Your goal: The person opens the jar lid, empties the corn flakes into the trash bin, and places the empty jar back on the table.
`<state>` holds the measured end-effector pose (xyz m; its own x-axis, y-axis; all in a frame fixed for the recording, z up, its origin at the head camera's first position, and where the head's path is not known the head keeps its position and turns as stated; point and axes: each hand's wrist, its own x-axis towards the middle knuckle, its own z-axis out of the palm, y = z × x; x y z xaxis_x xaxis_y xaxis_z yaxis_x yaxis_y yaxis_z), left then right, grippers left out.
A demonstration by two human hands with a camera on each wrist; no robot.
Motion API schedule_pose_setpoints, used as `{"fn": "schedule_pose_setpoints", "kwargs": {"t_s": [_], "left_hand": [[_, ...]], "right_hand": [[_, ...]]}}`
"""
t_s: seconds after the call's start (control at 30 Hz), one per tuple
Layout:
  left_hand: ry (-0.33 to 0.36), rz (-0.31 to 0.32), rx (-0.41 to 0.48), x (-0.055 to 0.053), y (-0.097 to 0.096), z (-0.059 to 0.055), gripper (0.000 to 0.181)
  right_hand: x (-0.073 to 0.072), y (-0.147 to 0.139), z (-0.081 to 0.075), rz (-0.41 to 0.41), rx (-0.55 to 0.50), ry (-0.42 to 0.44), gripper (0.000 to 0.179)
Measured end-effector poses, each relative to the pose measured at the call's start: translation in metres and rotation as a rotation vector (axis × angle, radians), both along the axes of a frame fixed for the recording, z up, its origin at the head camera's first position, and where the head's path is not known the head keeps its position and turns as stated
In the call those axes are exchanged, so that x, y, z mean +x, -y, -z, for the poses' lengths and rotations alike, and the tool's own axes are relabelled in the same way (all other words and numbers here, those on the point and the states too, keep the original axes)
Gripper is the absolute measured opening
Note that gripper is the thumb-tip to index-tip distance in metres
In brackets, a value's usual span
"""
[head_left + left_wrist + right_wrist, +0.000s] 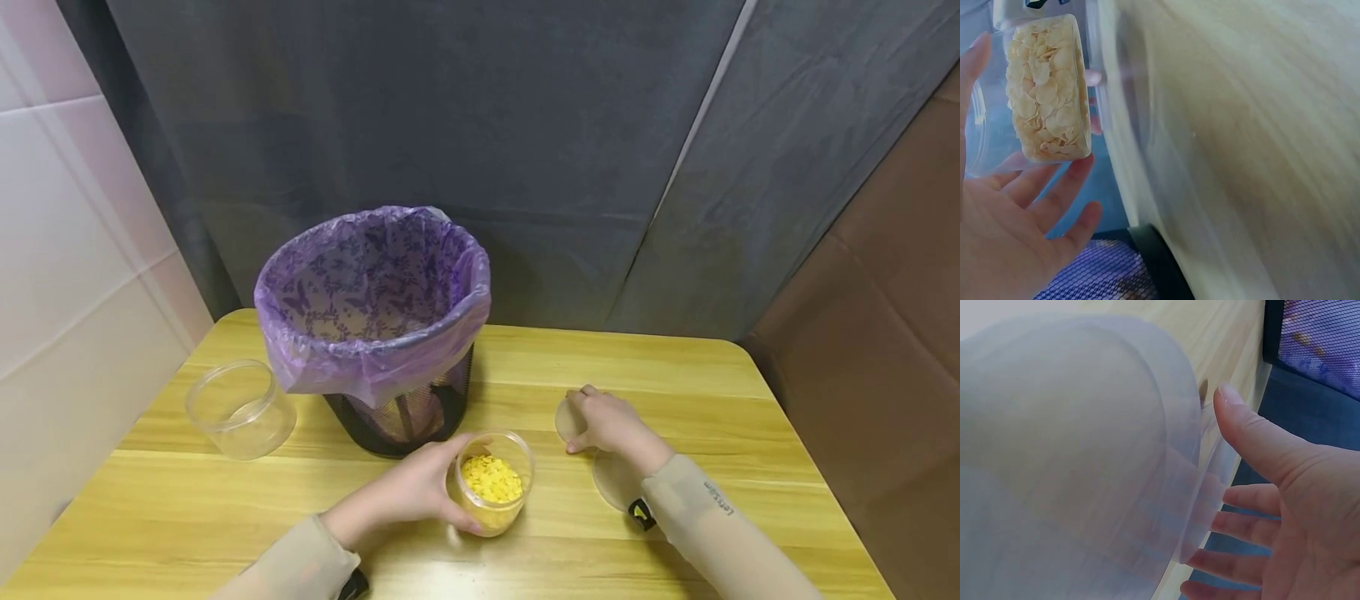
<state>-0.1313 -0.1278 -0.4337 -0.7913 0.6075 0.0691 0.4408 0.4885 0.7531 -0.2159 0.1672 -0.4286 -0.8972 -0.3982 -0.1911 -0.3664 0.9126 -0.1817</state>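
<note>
— Where is the flake container kept, and how is it turned?
— The clear round plastic jar point(497, 520) of yellow flakes point(492, 477) is held near the table's front, its mouth turned upward and its axis roughly upright. It is grasped around the side by the left hand point(429, 485); whether the base is touching wood cannot be told.
— And the right hand point(611, 425)?
— Its thumb and fingers are spread about a thin clear round lid point(567, 423); whether that is pinched cannot be told. A second clear round lid point(613, 482) is partly covered by the forearm.
— What room is left?
— The jar is closely backed by a black mesh bin point(401, 425) with a purple printed plastic liner point(360, 367). Wood is seen between jar and lids, and from the right hand to the right edge of the yellow wooden table point(697, 379).
</note>
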Motion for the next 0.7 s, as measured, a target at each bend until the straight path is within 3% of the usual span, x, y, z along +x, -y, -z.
{"fn": "schedule_pose_setpoints", "kwargs": {"t_s": [0.47, 0.7], "left_hand": [[-0.020, -0.026, -0.005, 0.010, 0.017, -0.004, 0.103], [-0.055, -0.041, 0.006, 0.014, 0.027, -0.010, 0.100]], "right_hand": [[0.001, -0.004, 0.000, 0.000, -0.032, 0.005, 0.091], [0.000, -0.001, -0.005, -0.015, -0.084, -0.055, 0.081]]}}
